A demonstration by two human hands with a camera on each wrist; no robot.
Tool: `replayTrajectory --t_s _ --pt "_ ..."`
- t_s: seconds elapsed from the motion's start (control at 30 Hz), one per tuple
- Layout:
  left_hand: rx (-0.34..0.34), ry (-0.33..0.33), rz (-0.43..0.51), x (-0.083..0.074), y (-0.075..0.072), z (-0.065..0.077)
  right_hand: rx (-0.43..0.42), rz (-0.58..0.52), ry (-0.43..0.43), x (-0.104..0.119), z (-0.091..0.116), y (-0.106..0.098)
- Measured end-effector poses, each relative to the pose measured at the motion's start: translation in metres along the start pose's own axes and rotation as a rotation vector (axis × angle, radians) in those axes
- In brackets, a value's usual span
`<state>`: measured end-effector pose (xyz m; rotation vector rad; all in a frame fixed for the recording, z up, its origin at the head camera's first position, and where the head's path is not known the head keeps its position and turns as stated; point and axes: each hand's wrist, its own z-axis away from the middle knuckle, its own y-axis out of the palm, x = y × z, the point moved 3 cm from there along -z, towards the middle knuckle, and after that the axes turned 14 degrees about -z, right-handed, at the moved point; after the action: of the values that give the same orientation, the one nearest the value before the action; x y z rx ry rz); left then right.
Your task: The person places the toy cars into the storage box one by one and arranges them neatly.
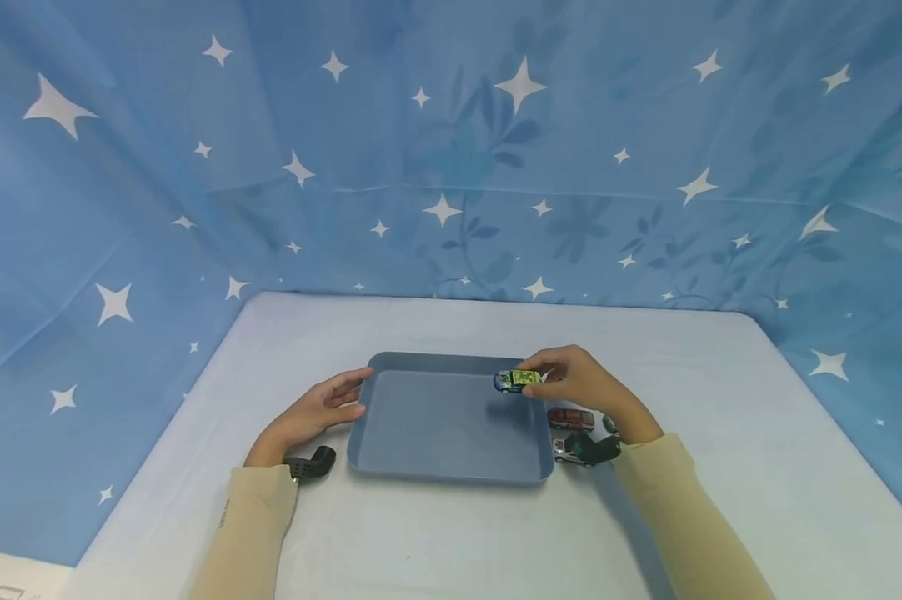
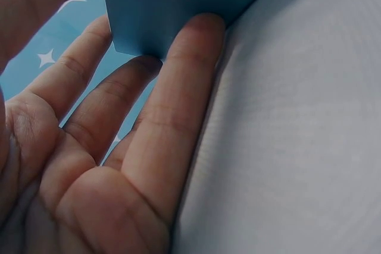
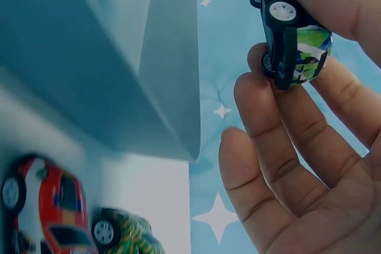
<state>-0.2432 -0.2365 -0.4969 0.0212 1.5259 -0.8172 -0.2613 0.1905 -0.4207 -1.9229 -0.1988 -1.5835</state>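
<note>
A blue-grey tray (image 1: 451,421) lies on the white table. My left hand (image 1: 319,412) is at its left side, fingers touching the edge. In the left wrist view the fairly straight fingers (image 2: 172,93) lie against the tray's outer wall (image 2: 161,10). Over the tray's right end, my right hand (image 1: 571,379) pinches a green, blue and yellow toy car (image 1: 518,381) between thumb and fingers. The right wrist view shows this toy car (image 3: 286,34) raised clear of the tray wall (image 3: 155,87), its wheels and dark underside facing the camera.
Just right of the tray stand a red toy car (image 1: 571,418) and a white one (image 1: 563,451), partly hidden by the wrist camera. A green-patterned toy car (image 3: 128,230) is beside the red one. A blue star-patterned curtain (image 1: 451,150) hangs behind the table.
</note>
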Motion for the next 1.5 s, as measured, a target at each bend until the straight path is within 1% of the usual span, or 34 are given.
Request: replayTrajectory --t_s 0.27,0.4,0.67,1.0,1.23,1.33,1.5 --pt "-0.004 -0.002 -0.005 -0.002 -0.001 -0.001 -0.006 0.064 -0.016 0.014 -0.012 0.009" --pt "-0.008 0.004 -0.007 -0.002 -0.002 -0.001 -0.008 0.044 -0.012 0.016 -0.019 0.014" --pt "-0.011 0.006 -0.014 -0.002 -0.003 -0.002 -0.022 -0.015 0.04 0.014 -0.031 0.026" --pt "-0.005 0.008 -0.008 -0.003 -0.003 -0.005 -0.025 -0.064 0.05 0.014 -0.045 0.041" --pt "-0.005 -0.007 -0.006 -0.003 -0.002 -0.004 -0.03 -0.089 0.057 0.012 -0.054 0.053" --pt "-0.002 -0.005 -0.01 -0.003 -0.002 -0.003 -0.04 -0.104 0.067 0.012 -0.057 0.059" --pt "-0.001 -0.014 0.008 -0.003 -0.002 -0.001 -0.071 -0.11 0.091 0.01 -0.064 0.067"
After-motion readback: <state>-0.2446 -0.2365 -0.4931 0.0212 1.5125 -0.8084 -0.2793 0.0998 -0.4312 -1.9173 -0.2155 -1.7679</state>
